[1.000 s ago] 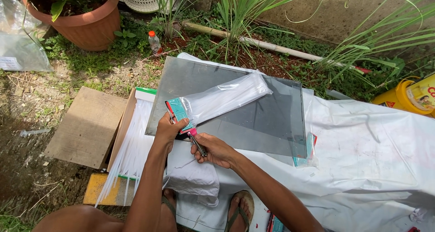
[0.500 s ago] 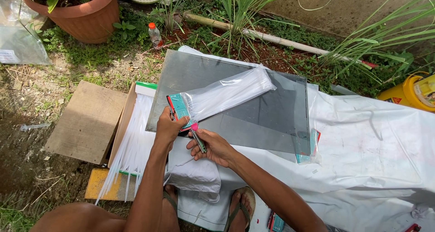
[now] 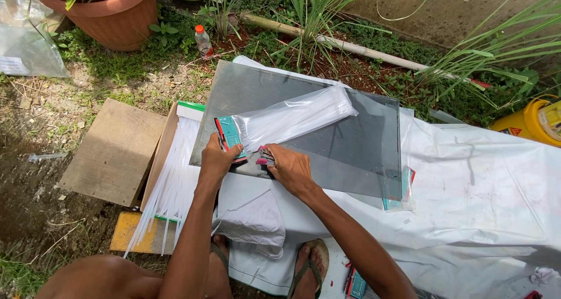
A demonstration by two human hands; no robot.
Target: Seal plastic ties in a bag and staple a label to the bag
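A clear plastic packet of white sticks (image 3: 292, 118) with a teal and red header card lies on a dark glass sheet (image 3: 350, 147). My left hand (image 3: 217, 157) presses down on the packet's header end. My right hand (image 3: 290, 169) is closed on a small pink-handled tool (image 3: 264, 156), held at the header's edge. The tool's tip is hidden between my hands, so I cannot make out what kind it is.
The glass rests on a white sheet (image 3: 479, 194) spread over the ground. Loose white sticks (image 3: 172, 185) lie in an open cardboard box (image 3: 117, 153) at the left. A terracotta pot (image 3: 117, 15), a small bottle (image 3: 203, 40), a yellow container (image 3: 537, 121) and plants ring the spot.
My right hand has slid up with the tool to the packet's header, closer to my left hand. The view has shifted slightly downward.
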